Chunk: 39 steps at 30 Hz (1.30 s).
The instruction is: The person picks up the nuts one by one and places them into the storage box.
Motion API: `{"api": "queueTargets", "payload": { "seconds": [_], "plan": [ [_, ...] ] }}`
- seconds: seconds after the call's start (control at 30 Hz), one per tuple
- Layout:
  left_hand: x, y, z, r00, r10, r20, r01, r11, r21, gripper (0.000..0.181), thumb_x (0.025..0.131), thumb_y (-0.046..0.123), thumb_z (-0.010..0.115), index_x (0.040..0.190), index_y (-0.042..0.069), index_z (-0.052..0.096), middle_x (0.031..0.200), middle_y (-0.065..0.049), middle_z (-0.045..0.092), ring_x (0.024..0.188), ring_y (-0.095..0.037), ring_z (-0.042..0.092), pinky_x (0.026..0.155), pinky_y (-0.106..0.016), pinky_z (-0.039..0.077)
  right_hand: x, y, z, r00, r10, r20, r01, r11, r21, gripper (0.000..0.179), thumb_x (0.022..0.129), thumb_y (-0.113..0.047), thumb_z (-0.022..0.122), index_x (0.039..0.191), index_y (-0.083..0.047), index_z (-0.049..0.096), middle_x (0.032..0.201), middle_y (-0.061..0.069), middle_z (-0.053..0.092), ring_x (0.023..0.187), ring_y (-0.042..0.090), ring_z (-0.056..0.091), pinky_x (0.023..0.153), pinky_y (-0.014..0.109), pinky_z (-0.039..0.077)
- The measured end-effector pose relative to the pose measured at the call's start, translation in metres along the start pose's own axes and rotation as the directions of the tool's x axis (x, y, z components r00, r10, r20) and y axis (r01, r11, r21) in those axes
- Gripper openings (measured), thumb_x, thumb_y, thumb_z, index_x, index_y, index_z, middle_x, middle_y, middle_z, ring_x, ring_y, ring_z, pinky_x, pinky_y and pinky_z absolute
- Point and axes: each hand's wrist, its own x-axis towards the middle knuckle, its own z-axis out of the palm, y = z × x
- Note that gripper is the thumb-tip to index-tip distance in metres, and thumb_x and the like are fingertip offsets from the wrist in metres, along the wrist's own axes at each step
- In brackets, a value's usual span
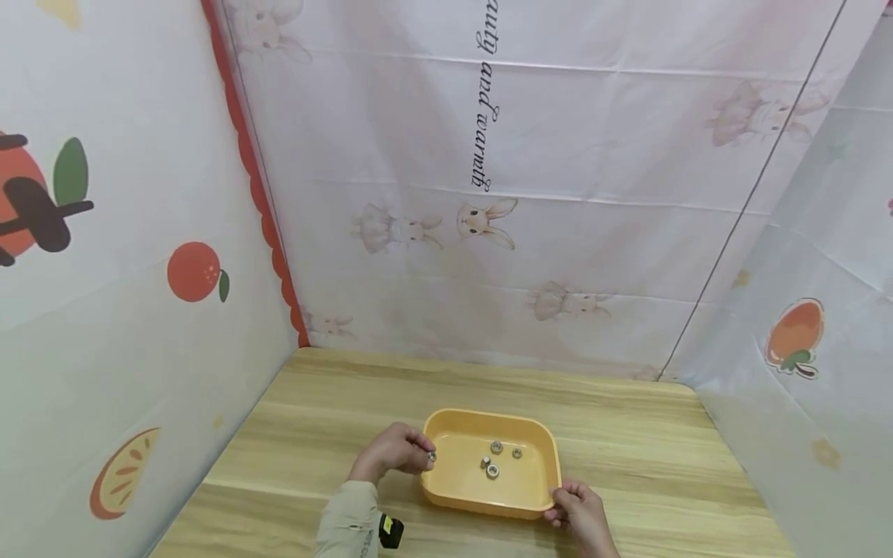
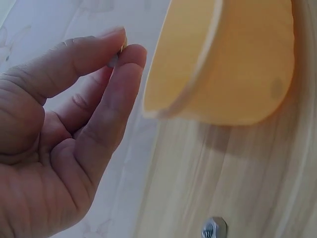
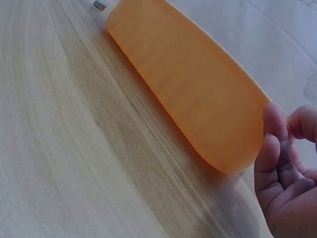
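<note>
A yellow-orange plastic tray (image 1: 481, 508) with rounded corners stands on the wooden table. Inside it several metal hex nuts (image 1: 492, 471) lie loosely grouped right of the middle. At the tray's left rim, my left hand (image 1: 396, 451) pinches a small metal nut (image 1: 432, 457) between thumb and fingertip. The left wrist view shows only a sliver of that nut, the rest hidden by the fingers. My right hand (image 1: 580, 510) grips the tray's near right corner, thumb at the rim and fingers outside the wall.
Another hex nut (image 2: 214, 228) lies on the table outside the tray, on its left side. A black box-shaped device with a yellow label (image 1: 391, 531) sits at the left wrist. Printed cloth walls (image 1: 446, 325) border the wooden table (image 1: 335, 387) at the back and sides.
</note>
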Motion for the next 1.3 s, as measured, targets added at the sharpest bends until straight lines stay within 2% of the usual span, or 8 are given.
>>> {"api": "queueTargets", "payload": {
  "seconds": [0.33,0.57,0.7,0.87,1.03,1.3],
  "plan": [
    [0.015,0.01,0.006,1.0,-0.001,0.023,0.0,0.997,0.077,0.015,0.07,-0.004,0.072,0.083,-0.003,0.065,0.077,-0.007,0.065,0.068,-0.019,0.062,0.061,-0.034,0.056,0.001,0.002,0.0,1.0,-0.011,-0.014,0.011,1.0,-0.007,0.02,0.085,-0.003,0.056,0.099,0.006,0.045,0.072,0.01,0.059,0.058,0.017,0.06,0.051,0.024,0.049],
    [0.026,0.013,0.016,0.999,-0.044,0.005,0.044,0.999,0.009,0.016,0.069,-0.01,0.071,0.083,-0.006,0.064,0.076,-0.01,0.066,0.066,-0.019,0.064,0.061,-0.032,0.057,0.002,0.002,0.0,0.999,-0.021,-0.032,0.02,1.0,-0.015,0.016,0.084,-0.003,0.055,0.095,0.005,0.047,0.068,0.008,0.056,0.054,0.016,0.06,0.048,0.024,0.048],
    [0.031,0.011,0.025,0.998,-0.062,-0.017,0.062,0.998,-0.015,0.016,0.068,-0.013,0.07,0.082,-0.007,0.064,0.075,-0.011,0.066,0.063,-0.019,0.065,0.061,-0.032,0.057,0.002,0.002,0.001,0.999,-0.022,-0.033,0.021,0.999,-0.035,0.016,0.084,-0.003,0.054,0.096,0.004,0.045,0.068,0.007,0.056,0.053,0.016,0.059,0.048,0.024,0.048],
    [0.038,0.011,0.032,0.994,-0.086,-0.063,0.086,0.996,-0.003,0.017,0.067,-0.015,0.07,0.082,-0.008,0.064,0.073,-0.011,0.065,0.061,-0.019,0.064,0.059,-0.031,0.057,0.004,0.002,0.002,0.999,-0.019,-0.038,0.017,0.999,-0.036,0.018,0.082,-0.003,0.054,0.096,0.003,0.044,0.066,0.008,0.057,0.053,0.016,0.058,0.048,0.024,0.048],
    [0.045,0.01,0.04,0.989,-0.127,-0.08,0.126,0.992,-0.013,0.016,0.067,-0.018,0.069,0.078,-0.008,0.063,0.072,-0.014,0.065,0.061,-0.021,0.065,0.058,-0.032,0.057,0.003,0.002,0.003,0.999,-0.019,-0.046,0.018,0.999,-0.034,0.017,0.08,-0.002,0.054,0.093,0.002,0.044,0.064,0.008,0.057,0.052,0.015,0.057,0.047,0.024,0.048],
    [0.05,0.013,0.044,0.978,-0.154,-0.139,0.166,0.983,0.083,0.018,0.065,-0.018,0.069,0.075,-0.006,0.061,0.064,-0.011,0.062,0.055,-0.022,0.064,0.059,-0.036,0.058,0.001,0.0,0.004,0.999,-0.016,-0.047,0.015,1.0,-0.017,0.018,0.08,-0.002,0.055,0.094,0.002,0.044,0.066,0.008,0.057,0.052,0.015,0.056,0.047,0.023,0.047]
  ]
}}
